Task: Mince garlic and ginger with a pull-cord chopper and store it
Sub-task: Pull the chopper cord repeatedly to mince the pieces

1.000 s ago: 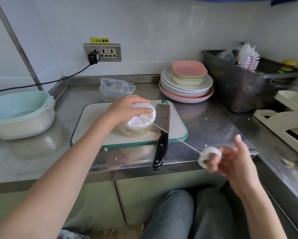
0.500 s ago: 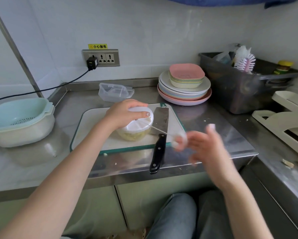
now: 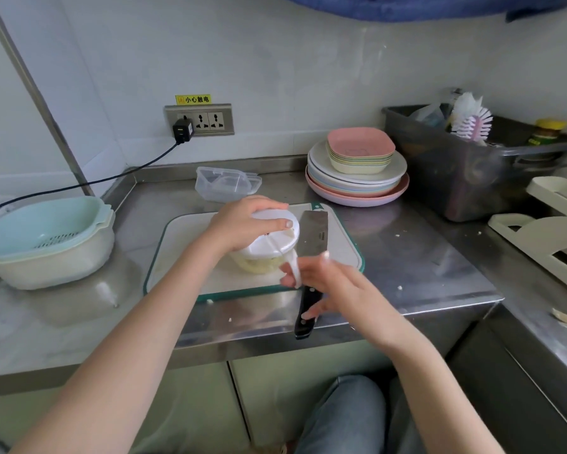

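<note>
While your left hand point(image 3: 243, 224) clamps chopper point(image 3: 269, 247) lid at frame centre on board point(image 3: 184, 257), right hand point(image 3: 328, 283) pinches pull ring point(image 3: 292, 268) beside lid, cord wound in. Step: mincing, contents look fine already. Next: pull toward lower right, steady lid. Storage box point(image 3: 226, 185) waits behind; knife point(image 3: 311, 257) close under right hand.

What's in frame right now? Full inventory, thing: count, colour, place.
chopper: 1, white lid, clear bowl, on cutting board
pull handle: 1, white, beside chopper
cutting board: 1, white, green rim, counter centre
cleaver: 1, steel, black handle, board's right side
clear container: 1, behind board
colander basin: 1, pale blue over cream, left
plate stack: 1, pastel, back right
bin: 1, dark grey, right
brush: 1, pink-white, in bin
left hand: grips chopper lid
right hand: holds pull handle
</note>
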`<state>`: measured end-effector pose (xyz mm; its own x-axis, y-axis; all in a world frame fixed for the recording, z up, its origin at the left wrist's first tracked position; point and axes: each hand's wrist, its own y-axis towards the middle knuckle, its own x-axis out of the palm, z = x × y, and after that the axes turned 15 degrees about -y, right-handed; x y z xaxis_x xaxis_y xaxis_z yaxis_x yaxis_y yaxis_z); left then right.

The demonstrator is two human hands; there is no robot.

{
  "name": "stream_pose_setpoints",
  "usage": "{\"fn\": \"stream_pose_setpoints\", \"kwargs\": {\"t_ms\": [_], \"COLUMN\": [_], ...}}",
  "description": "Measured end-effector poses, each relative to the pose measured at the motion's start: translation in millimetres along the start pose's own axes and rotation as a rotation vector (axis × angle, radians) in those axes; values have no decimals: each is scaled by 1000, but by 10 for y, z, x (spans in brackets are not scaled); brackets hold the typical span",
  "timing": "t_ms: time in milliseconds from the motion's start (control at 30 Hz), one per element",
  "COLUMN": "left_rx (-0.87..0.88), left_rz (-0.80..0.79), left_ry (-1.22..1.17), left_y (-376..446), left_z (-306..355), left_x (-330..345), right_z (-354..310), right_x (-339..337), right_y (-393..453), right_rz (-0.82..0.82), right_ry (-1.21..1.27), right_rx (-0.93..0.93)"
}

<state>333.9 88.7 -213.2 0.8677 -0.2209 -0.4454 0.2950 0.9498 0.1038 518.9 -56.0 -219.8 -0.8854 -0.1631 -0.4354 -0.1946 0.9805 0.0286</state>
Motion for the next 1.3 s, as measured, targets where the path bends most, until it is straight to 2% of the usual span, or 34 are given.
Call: {"fn": "stream_pose_setpoints", "kwargs": {"t_ms": [67, 200, 233, 267, 400, 467, 500, 567, 633, 667, 700, 800, 833, 900, 933, 1000, 1067, 1100, 1167, 1267, 1300], "left_rx": [2, 3, 8, 11, 23, 22, 18, 16, 23, 26, 27, 38, 42, 32, 25, 20, 22, 20, 14, 33, 34], "left_rz": [-5, -7, 1, 6, 6, 6, 3, -7, -1, 3, 8, 14, 14, 4, -4, -21, -5, 5, 7, 8, 8], "left_ry": [-13, -23, -15, -6, -3, -8, -8, -13, -14, -9, 0, 20, 24, 10, -4, -25, -27, -26, -26, -15, -10], "left_y": [4, 27, 35, 46, 60, 57, 61, 66, 69, 71, 69, 60, 58, 62, 69, 75, 80, 84, 89, 83, 78], "left_z": [0, -48, -58, -68, -72, -77, -81, -83, -76, -77, -75, -62, -59, -66, -73, -82, -80, -76, -91, -98, -88], "left_x": [-19, -30, -34, -33, -26, -38, -47, -58, -65, -64, -60, -50, -50, -55, -56, -45, -35, -26, -17, -14, -15], "right_z": [26, 287, 323, 322, 133, 101, 79, 133, 265, 279, 260, 63, 9, 2, 20, 123, 202, 217, 138, -22, -14], "right_x": [6, -515, -581, -591, -145, -59, -129, -367, -573, -604, -560, -197, -76, -26, -106, -338, -543, -586, -507, -136, -42], "right_y": [-9, -328, -384, -376, 6, -40, -125, -321, -514, -523, -453, -51, 45, 49, -28, -240, -381, -370, -228, 101, 122], "right_rz": [48, 590, 645, 610, 6, -147, -135, 121, 382, 414, 366, 22, -42, -25, 45, 309, 550, 571, 416, 18, -32], "right_ry": [40, 316, 350, 354, 189, 191, 250, 374, 392, 398, 395, 341, 291, 249, 254, 315, 406, 447, 414, 229, 201], "right_rx": [10, 252, 255, 235, 81, -48, -28, 132, 137, 134, 139, 120, 87, 57, 98, 195, 190, 151, 83, 69, 29]}}
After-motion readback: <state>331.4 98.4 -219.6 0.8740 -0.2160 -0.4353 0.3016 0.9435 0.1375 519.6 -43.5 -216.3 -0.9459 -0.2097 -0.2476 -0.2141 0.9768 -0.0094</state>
